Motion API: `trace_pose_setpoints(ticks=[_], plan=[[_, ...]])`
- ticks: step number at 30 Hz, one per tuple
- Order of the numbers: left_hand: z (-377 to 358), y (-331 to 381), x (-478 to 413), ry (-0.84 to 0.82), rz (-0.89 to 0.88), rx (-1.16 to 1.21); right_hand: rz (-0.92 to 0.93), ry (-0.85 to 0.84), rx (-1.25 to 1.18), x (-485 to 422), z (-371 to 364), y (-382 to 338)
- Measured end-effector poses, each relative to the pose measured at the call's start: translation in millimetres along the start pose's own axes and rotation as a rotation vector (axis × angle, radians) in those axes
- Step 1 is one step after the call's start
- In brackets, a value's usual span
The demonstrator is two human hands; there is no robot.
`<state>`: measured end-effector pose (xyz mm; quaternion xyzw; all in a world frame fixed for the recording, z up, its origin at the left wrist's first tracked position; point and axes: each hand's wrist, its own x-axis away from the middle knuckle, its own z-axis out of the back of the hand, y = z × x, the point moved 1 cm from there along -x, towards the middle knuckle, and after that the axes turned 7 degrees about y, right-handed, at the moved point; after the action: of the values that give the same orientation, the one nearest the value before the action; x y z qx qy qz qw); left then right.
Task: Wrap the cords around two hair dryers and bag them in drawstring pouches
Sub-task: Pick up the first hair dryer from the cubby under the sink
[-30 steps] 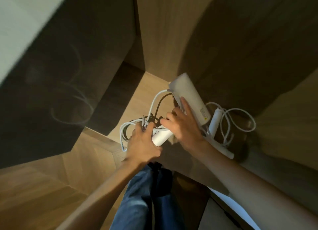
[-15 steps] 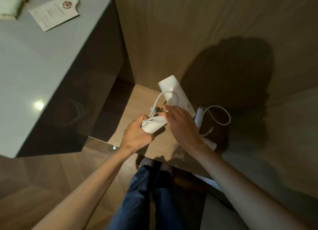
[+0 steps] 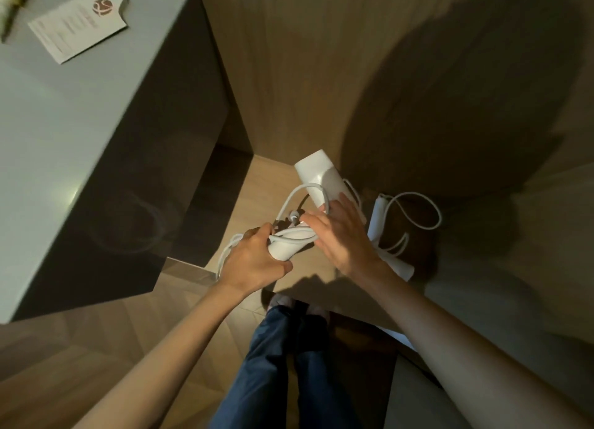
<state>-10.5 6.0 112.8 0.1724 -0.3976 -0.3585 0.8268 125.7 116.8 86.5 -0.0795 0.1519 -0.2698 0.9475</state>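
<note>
Above legs in blue jeans [image 3: 273, 364] and a wooden floor [image 3: 96, 348], the left hand [image 3: 254, 258] is curled tight around the handle end of a white hair dryer [image 3: 318, 174]. The dryer is held over the front edge of a low wooden ledge [image 3: 263, 178]. Its cord [image 3: 289, 200] crosses the handle just beyond those fingers and loops up toward the barrel. The right hand [image 3: 344, 235] lies over the dryer's middle, fingers nearly straight and pressing on it. A second hair dryer [image 3: 374, 226] lies on the ledge just right of that hand, its cord slack. Behind stands a wood-panelled wall [image 3: 321, 59]. At left, a grey desk [image 3: 64, 123] carries a printed card [image 3: 77, 23] near its far edge.
</note>
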Motion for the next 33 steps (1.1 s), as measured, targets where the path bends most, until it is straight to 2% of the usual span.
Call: trace_pose_setpoints(ticks=[6,9,11,14,19,21,24,26,29,31,33], plan=[[37.0,33.8,0.9,-0.145,0.027,-0.011,0.183,0.104,0.124,-11.4,41.3,-4.7],[58.2,53.0,6.6,-0.320,0.011,0.080,0.288,0.142,0.218,-19.3,71.5,-11.8],[67.9,64.9,17.4,-0.364,-0.047,0.073,0.336,0.141,0.256,-23.7,93.0,-19.7],[71.9,76.5,39.9,-0.213,-0.088,0.070,0.343,0.165,0.283,-29.4,124.7,-29.6],[88.8,96.3,80.6,0.002,-0.280,0.141,0.290,0.227,0.206,-31.8,170.0,-39.8],[101.9,100.1,93.1,0.046,-0.289,0.113,0.239,0.321,0.138,-29.1,183.4,-46.9],[115.7,98.6,110.8,0.048,-0.266,0.119,0.010,0.533,0.067,-21.2,205.6,-61.7],[121.1,95.6,126.3,0.077,-0.269,0.124,-0.111,0.606,0.037,-11.5,217.0,-74.4],[122.9,88.9,157.7,0.145,-0.279,0.146,-0.297,0.582,0.049,13.8,229.5,-90.5],[121.0,83.2,182.1,0.179,-0.271,0.175,-0.428,0.544,-0.045,36.8,239.6,-99.3],[117.7,76.9,207.6,0.222,-0.267,0.193,-0.537,0.407,-0.106,59.0,247.6,-102.9]])
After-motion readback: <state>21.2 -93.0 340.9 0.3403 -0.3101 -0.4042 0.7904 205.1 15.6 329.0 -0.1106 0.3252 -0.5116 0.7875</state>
